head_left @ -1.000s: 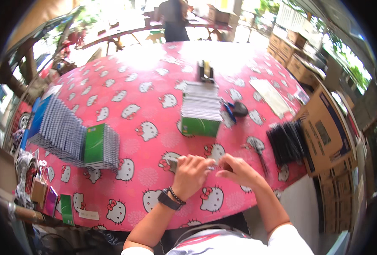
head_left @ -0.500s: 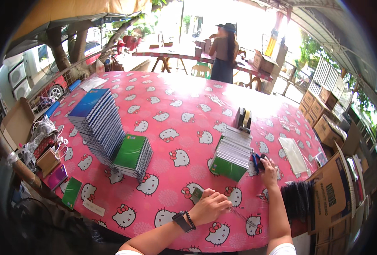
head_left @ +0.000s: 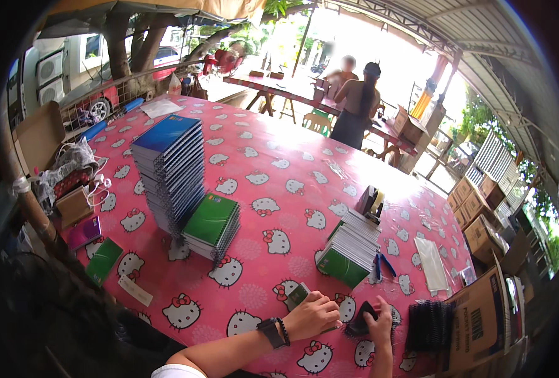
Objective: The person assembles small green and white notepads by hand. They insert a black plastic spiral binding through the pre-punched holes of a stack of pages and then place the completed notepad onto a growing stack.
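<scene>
My left hand (head_left: 314,313), closed with its fingers pressed down, grips a small notebook (head_left: 297,295) at the near edge of the table. Most of the notebook is hidden under the palm. Just right of it, my right hand (head_left: 381,322) has its thumb and fingers around a small dark black piece (head_left: 359,321) whose kind I cannot make out. Beyond the hands lies a row of unbound notebooks with a green cover (head_left: 344,268) at its near end. Blue-handled pliers (head_left: 385,265) rest beside that row.
A tall stack of blue spiral notebooks (head_left: 169,135) and a shorter green stack (head_left: 211,220) stand left. A tape dispenser (head_left: 370,203) sits behind the row. Black binding coils (head_left: 429,324) and a cardboard box (head_left: 478,321) are at right. People (head_left: 359,104) stand at a far table.
My right hand has come back from beside the pliers toward my left hand, bringing the black piece. The wire coil seen sticking out by my left hand no longer shows. The view has shifted.
</scene>
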`<action>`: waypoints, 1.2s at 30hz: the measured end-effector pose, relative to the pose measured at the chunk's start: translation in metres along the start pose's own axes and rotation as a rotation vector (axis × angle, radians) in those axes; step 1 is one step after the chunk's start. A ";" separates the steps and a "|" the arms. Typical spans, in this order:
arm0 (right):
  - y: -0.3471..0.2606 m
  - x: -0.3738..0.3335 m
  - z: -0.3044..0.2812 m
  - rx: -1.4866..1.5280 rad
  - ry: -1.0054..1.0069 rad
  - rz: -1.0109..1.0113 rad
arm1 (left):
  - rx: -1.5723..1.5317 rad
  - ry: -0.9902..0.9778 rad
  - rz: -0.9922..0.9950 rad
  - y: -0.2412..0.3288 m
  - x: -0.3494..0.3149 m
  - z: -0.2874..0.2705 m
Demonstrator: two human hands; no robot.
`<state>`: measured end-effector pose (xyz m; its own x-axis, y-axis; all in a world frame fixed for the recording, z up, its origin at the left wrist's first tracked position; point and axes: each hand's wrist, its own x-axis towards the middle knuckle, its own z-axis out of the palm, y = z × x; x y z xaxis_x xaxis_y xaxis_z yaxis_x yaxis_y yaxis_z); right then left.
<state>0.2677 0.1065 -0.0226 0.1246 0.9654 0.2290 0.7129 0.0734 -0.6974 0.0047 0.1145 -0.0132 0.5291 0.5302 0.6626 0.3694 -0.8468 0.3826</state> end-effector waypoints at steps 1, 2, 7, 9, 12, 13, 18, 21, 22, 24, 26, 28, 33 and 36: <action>-0.004 -0.003 0.001 -0.038 0.059 -0.043 | -0.005 0.001 -0.003 0.001 0.000 -0.002; -0.006 -0.006 -0.001 -0.077 0.119 -0.086 | -0.015 0.035 0.001 0.002 0.000 -0.004; -0.006 -0.012 -0.021 -0.172 -0.346 -0.298 | -0.002 -0.011 0.052 -0.003 0.000 -0.005; -0.014 -0.016 -0.024 -0.209 -0.390 -0.293 | -0.024 0.001 0.046 -0.007 -0.001 -0.002; -0.015 -0.013 -0.023 -0.235 -0.391 -0.214 | -0.063 -0.018 0.034 -0.004 0.000 -0.007; -0.015 -0.013 -0.022 -0.259 -0.390 -0.190 | -0.100 -0.044 0.028 -0.005 0.002 -0.010; -0.020 -0.013 -0.003 -0.237 -0.238 -0.266 | -0.067 -0.060 0.018 -0.010 -0.001 -0.010; -0.014 -0.009 -0.013 0.012 -0.192 -0.154 | -0.018 -0.030 -0.013 -0.012 0.000 -0.021; -0.014 -0.008 -0.017 0.121 -0.185 -0.089 | 0.005 -0.044 -0.042 -0.017 0.000 -0.025; -0.033 -0.016 -0.019 0.748 -0.391 -0.105 | 0.047 -0.071 -0.093 -0.025 -0.002 -0.027; -0.044 -0.025 -0.008 1.094 -0.590 -0.105 | 0.006 -0.098 -0.077 -0.028 -0.003 -0.022; -0.035 -0.019 0.007 0.736 -0.551 0.018 | -0.010 -0.092 -0.062 -0.027 -0.004 -0.022; -0.070 -0.020 0.004 1.201 -0.570 -0.129 | -0.019 -0.059 -0.050 -0.025 -0.003 -0.024; -0.047 -0.009 0.011 0.535 -0.600 -0.032 | -0.080 -0.078 -0.089 -0.022 0.002 -0.030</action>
<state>0.2256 0.0974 0.0010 -0.3904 0.9196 -0.0435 0.2639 0.0665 -0.9623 -0.0256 0.1332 -0.0011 0.5562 0.6025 0.5724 0.3572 -0.7952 0.4900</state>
